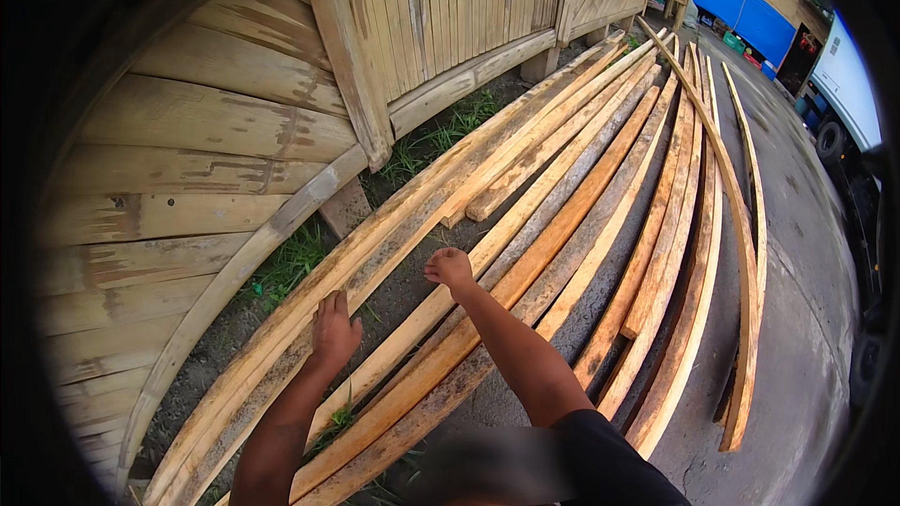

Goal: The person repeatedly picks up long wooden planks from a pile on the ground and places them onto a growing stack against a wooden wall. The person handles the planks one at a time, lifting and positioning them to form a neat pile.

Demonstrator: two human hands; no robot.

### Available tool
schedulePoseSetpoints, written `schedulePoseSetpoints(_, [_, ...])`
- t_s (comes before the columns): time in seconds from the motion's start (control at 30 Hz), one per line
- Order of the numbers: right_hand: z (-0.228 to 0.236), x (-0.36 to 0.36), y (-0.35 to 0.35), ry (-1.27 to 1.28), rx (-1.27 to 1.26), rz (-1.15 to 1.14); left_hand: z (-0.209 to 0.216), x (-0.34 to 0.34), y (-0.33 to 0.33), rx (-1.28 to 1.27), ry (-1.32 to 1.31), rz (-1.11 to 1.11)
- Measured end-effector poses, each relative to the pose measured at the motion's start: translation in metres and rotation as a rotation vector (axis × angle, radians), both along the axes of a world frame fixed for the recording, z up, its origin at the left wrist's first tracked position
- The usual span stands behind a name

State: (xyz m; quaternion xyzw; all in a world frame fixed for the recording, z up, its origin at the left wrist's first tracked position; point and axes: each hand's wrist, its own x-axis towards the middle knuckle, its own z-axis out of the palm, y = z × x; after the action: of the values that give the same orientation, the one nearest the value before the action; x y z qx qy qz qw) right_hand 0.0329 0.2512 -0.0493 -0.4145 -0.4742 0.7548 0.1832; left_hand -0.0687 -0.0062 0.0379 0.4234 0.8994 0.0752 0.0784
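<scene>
Long wooden planks [544, 296] lie fanned out on the ground in front of me, running from lower left to the far top right. My left hand [336, 330] is at the inner edge of the leftmost plank [298, 349], its fingers stretched out and thumb apart; it appears to touch the wood. Over the dark gap between that plank and the others is my right hand [450, 269], fingers curled in, with nothing visible in them. Just beyond it are the sawn ends of two shorter planks [478, 208].
A bamboo-slat wall [197, 141] with wooden posts [349, 47] borders the left side. Grass [291, 262] grows along its foot. Concrete pavement [797, 319] stretches to the right. A white truck [848, 80] and a blue tarp [736, 14] are at the far right.
</scene>
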Motion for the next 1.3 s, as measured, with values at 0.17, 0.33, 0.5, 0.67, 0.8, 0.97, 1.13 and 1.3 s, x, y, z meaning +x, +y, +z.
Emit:
schedulePoseSetpoints(0.17, [-0.037, -0.050, 0.049, -0.451, 0.719, -0.102, -0.037, -0.026, 0.039, -0.134, 0.132, -0.029])
schedulePoseSetpoints(0.33, [-0.026, -0.060, 0.074, -0.547, 0.776, -0.083, -0.048, -0.044, 0.079, -0.273, 0.111, -0.019])
schedulePoseSetpoints(0.5, [-0.008, -0.057, 0.087, -0.750, 0.810, 0.115, -0.034, -0.057, 0.080, -0.181, -0.033, -0.040])
schedulePoseSetpoints(0.67, [0.016, -0.049, 0.096, -0.758, 0.835, 0.213, -0.018, -0.058, 0.078, -0.167, -0.189, -0.039])
schedulePoseSetpoints(0.8, [0.027, -0.047, 0.102, -0.816, 0.894, 0.288, -0.001, -0.068, 0.082, -0.206, -0.325, -0.008])
schedulePoseSetpoints(0.97, [0.019, -0.050, 0.119, -0.968, 1.678, 0.711, 0.025, -0.102, 0.088, -0.242, -0.673, 0.007])
schedulePoseSetpoints(1.13, [0.011, -0.080, 0.147, -0.944, 1.823, 1.050, 0.024, -0.122, 0.089, -0.286, -0.634, 0.038])
schedulePoseSetpoints(1.3, [0.010, -0.086, 0.146, -0.952, 1.787, 1.132, 0.000, -0.142, 0.087, -0.386, -0.583, 0.009])
